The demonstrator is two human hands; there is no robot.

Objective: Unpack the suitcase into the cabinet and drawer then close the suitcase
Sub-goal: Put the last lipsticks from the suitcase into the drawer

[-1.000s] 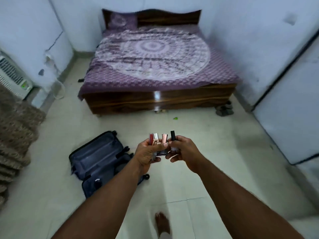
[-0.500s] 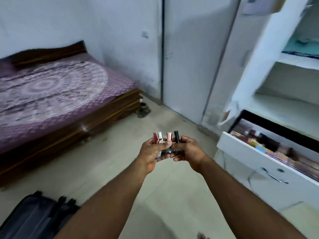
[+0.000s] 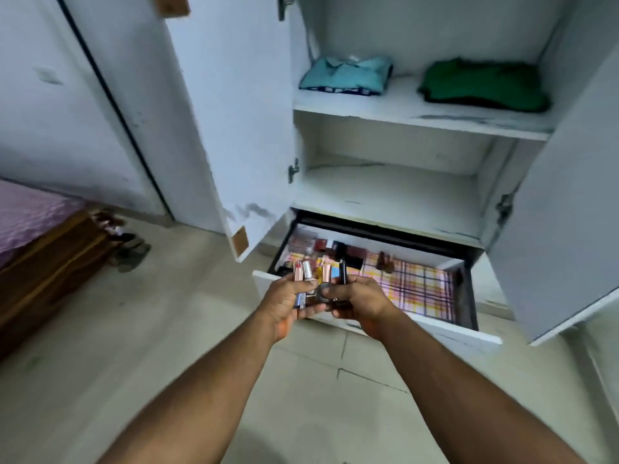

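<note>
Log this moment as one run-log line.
stage: carrying | left hand: grips cosmetic tubes | right hand: grips black tube | drawer: open | cabinet: open

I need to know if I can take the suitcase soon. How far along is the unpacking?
Partly done. Folded clothes already lie on the cabinet's upper shelf, and cosmetics sit in the open drawer. In hand: the left hand and right hand grip small cosmetic tubes over the drawer. The suitcase is out of view, so its closing cannot be confirmed.

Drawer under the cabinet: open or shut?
Open. The drawer is pulled out, showing its checked liner and small cosmetics inside.
</note>
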